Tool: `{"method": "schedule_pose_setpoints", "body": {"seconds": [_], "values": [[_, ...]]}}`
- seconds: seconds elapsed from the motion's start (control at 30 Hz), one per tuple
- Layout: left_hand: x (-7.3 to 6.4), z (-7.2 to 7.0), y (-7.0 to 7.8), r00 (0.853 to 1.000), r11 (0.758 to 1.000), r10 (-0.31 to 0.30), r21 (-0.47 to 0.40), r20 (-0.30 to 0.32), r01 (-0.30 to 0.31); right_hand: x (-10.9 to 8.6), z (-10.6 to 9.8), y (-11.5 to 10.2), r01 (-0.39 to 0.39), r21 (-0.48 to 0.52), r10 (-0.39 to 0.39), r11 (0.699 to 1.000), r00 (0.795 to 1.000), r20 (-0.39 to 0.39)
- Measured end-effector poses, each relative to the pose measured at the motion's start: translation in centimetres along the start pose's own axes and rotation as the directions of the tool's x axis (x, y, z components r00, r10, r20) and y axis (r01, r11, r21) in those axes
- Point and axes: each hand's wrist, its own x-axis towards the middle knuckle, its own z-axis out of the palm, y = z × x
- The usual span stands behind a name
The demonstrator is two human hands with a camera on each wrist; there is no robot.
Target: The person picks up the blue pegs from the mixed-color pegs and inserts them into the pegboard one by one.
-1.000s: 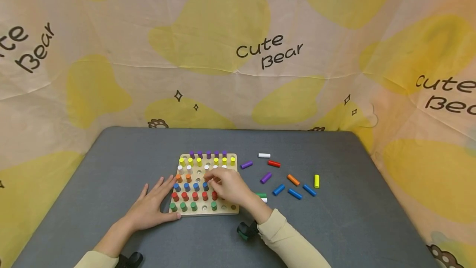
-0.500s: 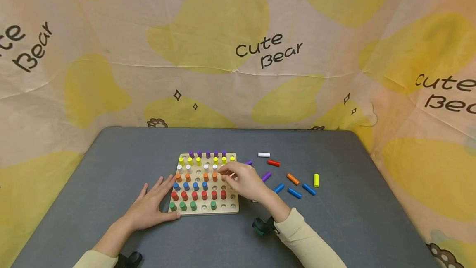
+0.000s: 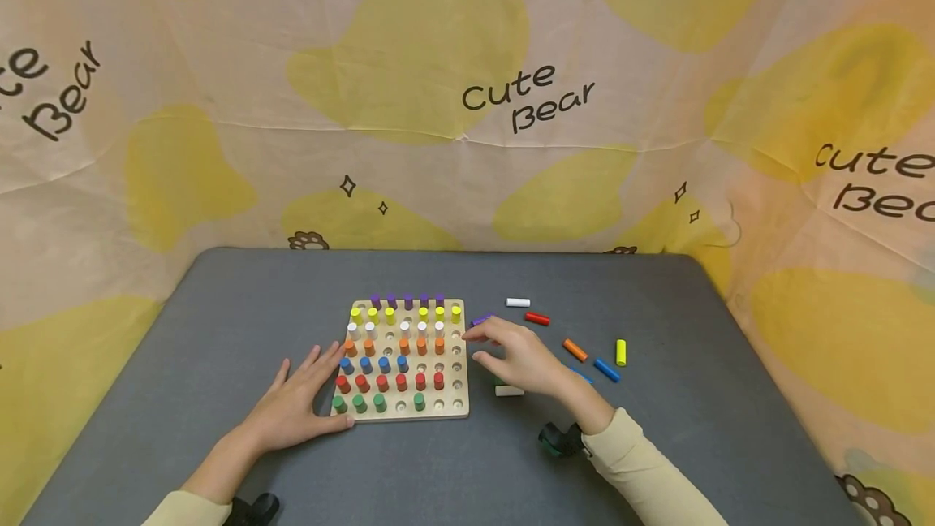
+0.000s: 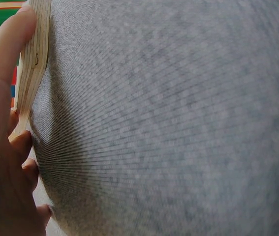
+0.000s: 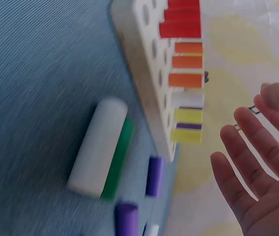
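A wooden pegboard (image 3: 462, 406) lies on the table, with rows of upright purple, yellow, white, orange, blue, red and green pegs; some holes are bare. My left hand (image 3: 292, 408) rests against its left side with spread fingers, and in the left wrist view the thumb (image 4: 11, 44) touches the board's edge (image 4: 37, 54). Just beyond the right side hovers my right hand (image 3: 522, 357), fingers loosely bent and nothing visible between them. Below that hand a white peg (image 3: 509, 391) lies beside a green peg (image 5: 118, 162), most clearly seen in the right wrist view.
Loose pegs lie on the grey table (image 3: 701, 428) right of the board: white (image 3: 518, 303), red (image 3: 537, 319), orange (image 3: 575, 350), yellow (image 3: 621, 352), blue (image 3: 607, 370) and purple (image 3: 482, 320). Others are partly hidden by the right hand. A patterned cloth (image 3: 409, 55) hangs behind.
My right hand has moved rightward off the board, uncovering orange and white pegs standing in their rows. It now covers some loose pegs. The left hand has stayed in place.
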Motion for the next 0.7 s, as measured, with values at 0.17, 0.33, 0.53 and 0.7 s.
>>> {"method": "schedule_pose_setpoints", "body": {"seconds": [0.17, 0.33, 0.53, 0.7], "values": [[0.0, 0.1, 0.0, 1.0, 1.0, -0.002, 0.002, 0.002, 0.002, -1.2, -0.8, 0.8, -0.006, -0.016, 0.006, 1.0, 1.0, 0.024], [-0.1, 0.1, 0.1, 1.0, 1.0, 0.001, -0.002, 0.002, -0.001, -2.1, -1.5, 1.9, 0.0, -0.032, 0.0, 0.999, 1.0, 0.014], [0.0, 0.1, 0.0, 1.0, 1.0, -0.003, -0.012, 0.01, 0.003, -3.1, -2.6, 3.3, -0.01, -0.097, 0.01, 0.995, 1.0, -0.005], [0.1, 0.2, -0.2, 1.0, 1.0, -0.009, -0.012, 0.018, 0.009, -4.1, -3.2, 4.4, -0.04, -0.141, 0.041, 0.989, 0.999, 0.004]]}}
